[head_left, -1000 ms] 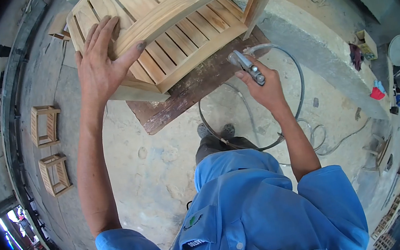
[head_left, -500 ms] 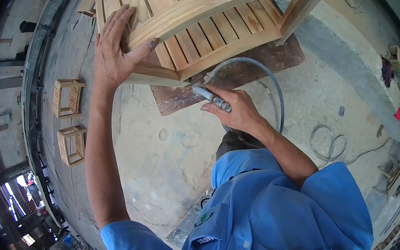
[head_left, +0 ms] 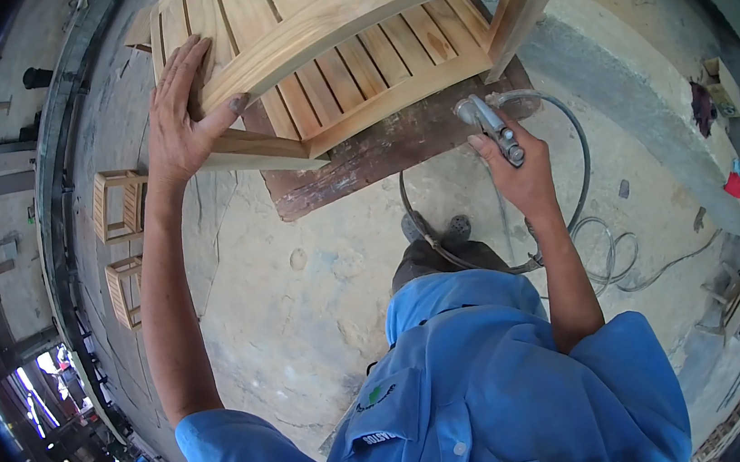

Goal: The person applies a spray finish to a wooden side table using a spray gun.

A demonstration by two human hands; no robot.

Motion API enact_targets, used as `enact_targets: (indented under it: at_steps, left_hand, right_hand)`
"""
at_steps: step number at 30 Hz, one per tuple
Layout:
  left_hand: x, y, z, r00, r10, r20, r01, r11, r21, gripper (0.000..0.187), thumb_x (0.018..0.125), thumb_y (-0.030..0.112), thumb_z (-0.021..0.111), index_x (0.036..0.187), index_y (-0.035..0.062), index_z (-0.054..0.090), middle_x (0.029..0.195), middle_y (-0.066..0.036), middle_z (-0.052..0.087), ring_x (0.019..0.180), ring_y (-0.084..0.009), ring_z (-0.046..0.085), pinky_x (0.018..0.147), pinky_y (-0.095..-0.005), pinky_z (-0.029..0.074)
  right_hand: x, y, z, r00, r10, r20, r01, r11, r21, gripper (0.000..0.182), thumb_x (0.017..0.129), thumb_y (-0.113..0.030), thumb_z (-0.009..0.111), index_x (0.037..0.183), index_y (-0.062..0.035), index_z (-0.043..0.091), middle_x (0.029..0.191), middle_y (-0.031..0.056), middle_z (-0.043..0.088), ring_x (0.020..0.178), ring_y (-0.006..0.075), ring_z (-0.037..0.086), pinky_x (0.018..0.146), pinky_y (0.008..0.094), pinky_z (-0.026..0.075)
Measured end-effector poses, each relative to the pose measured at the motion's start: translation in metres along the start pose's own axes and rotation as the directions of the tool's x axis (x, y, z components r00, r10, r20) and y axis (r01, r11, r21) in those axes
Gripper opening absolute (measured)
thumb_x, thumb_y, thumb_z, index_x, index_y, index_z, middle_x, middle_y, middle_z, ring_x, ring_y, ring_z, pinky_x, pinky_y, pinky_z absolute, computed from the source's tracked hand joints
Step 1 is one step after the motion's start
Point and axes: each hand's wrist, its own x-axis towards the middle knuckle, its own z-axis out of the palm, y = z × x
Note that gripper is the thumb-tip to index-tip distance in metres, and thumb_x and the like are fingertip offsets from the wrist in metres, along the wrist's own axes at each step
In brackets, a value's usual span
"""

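A slatted wooden bench (head_left: 346, 19) of pale bare wood, with a curved front rail, fills the top of the view. My left hand (head_left: 180, 125) grips its near left corner, with the fingers stretched over the top and the thumb against the front rail. Lower right of the bench, my right hand (head_left: 520, 170) is closed round a metal air sander (head_left: 498, 132). The sander's round head points up toward the bench's lower right and appears apart from it. From the tool a grey hose (head_left: 581, 147) loops down past my legs.
Under the bench lies a worn brown board (head_left: 311, 192) on the concrete floor (head_left: 304, 293). Coiled hose (head_left: 614, 253) rests at right. Two small slatted wooden pieces, one nearer (head_left: 126, 291) and one farther (head_left: 121, 205), stand at left. A red cloth (head_left: 736, 185) and a cardboard box (head_left: 722, 87) are far right.
My right hand has swung to the right with the air sander, away from the bench's near left leg. My left hand keeps its place on the corner while the view has shifted slightly.
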Motion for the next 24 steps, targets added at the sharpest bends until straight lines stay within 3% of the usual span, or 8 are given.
enact_targets:
  at_steps: [8, 10, 17, 20, 22, 24]
  left_hand:
    - [-0.001, -0.002, 0.003, 1.000, -0.015, -0.010, 0.014, 1.000, -0.022, 0.081, 0.077, 0.050, 0.070, 0.140, 0.0031, 0.053, 0.146, -0.021, 0.049, 0.141, -0.0355, 0.041, 0.117, -0.0473, 0.029]
    - [-0.002, -0.002, 0.005, 1.000, -0.012, -0.014, 0.012, 0.999, -0.037, 0.080, 0.078, 0.050, 0.069, 0.140, 0.0028, 0.052, 0.146, -0.021, 0.049, 0.141, -0.0359, 0.041, 0.117, -0.0478, 0.029]
    - [-0.001, 0.003, 0.004, 0.999, -0.006, -0.035, 0.005, 0.999, -0.051, 0.077, 0.080, 0.049, 0.068, 0.139, 0.0007, 0.054, 0.143, -0.024, 0.052, 0.139, -0.0386, 0.043, 0.115, -0.0479, 0.033]
    - [-0.002, 0.004, 0.004, 0.999, -0.005, -0.044, 0.004, 1.000, -0.021, 0.077, 0.080, 0.049, 0.069, 0.138, -0.0002, 0.054, 0.142, -0.024, 0.052, 0.137, -0.0387, 0.045, 0.114, -0.0470, 0.035]
    - [-0.002, 0.005, 0.003, 0.999, -0.004, -0.050, 0.005, 1.000, 0.023, 0.077, 0.080, 0.049, 0.070, 0.137, -0.0009, 0.055, 0.142, -0.024, 0.053, 0.136, -0.0388, 0.046, 0.114, -0.0465, 0.036]
    - [-0.002, 0.007, 0.002, 0.998, 0.002, -0.062, -0.005, 0.999, -0.046, 0.075, 0.080, 0.047, 0.071, 0.136, -0.0011, 0.056, 0.141, -0.024, 0.053, 0.135, -0.0383, 0.047, 0.112, -0.0456, 0.038]
  right_hand:
    - [0.003, 0.001, 0.003, 0.998, -0.057, 0.034, 0.057, 0.998, -0.016, 0.041, 0.088, -0.024, 0.076, 0.120, 0.0003, 0.067, 0.078, 0.0151, 0.070, 0.067, 0.0147, 0.066, 0.064, 0.0306, 0.051]
    - [0.017, -0.013, 0.008, 0.999, -0.031, 0.014, 0.029, 0.997, 0.073, 0.041, 0.087, -0.024, 0.077, 0.120, -0.0018, 0.068, 0.078, 0.0157, 0.070, 0.069, 0.0154, 0.068, 0.065, 0.0315, 0.052]
    - [0.070, -0.033, 0.044, 0.970, -0.229, -0.076, 0.228, 0.973, -0.026, 0.044, 0.088, -0.037, 0.074, 0.118, -0.0052, 0.069, 0.080, 0.0145, 0.071, 0.069, 0.0285, 0.070, 0.066, 0.0348, 0.053]
    - [0.069, -0.029, 0.049, 0.981, -0.194, 0.028, 0.191, 0.979, 0.070, 0.044, 0.087, -0.038, 0.074, 0.118, -0.0068, 0.070, 0.079, 0.0145, 0.071, 0.070, 0.0288, 0.070, 0.066, 0.0361, 0.053]
    - [0.067, -0.024, 0.052, 0.978, -0.207, 0.020, 0.206, 0.976, 0.067, 0.044, 0.088, -0.039, 0.074, 0.118, -0.0077, 0.070, 0.079, 0.0147, 0.071, 0.072, 0.0297, 0.071, 0.066, 0.0367, 0.053]
    - [0.066, -0.018, 0.056, 0.978, -0.210, 0.012, 0.209, 0.976, 0.066, 0.043, 0.088, -0.039, 0.074, 0.117, -0.0086, 0.070, 0.079, 0.0149, 0.071, 0.073, 0.0305, 0.071, 0.066, 0.0374, 0.053]
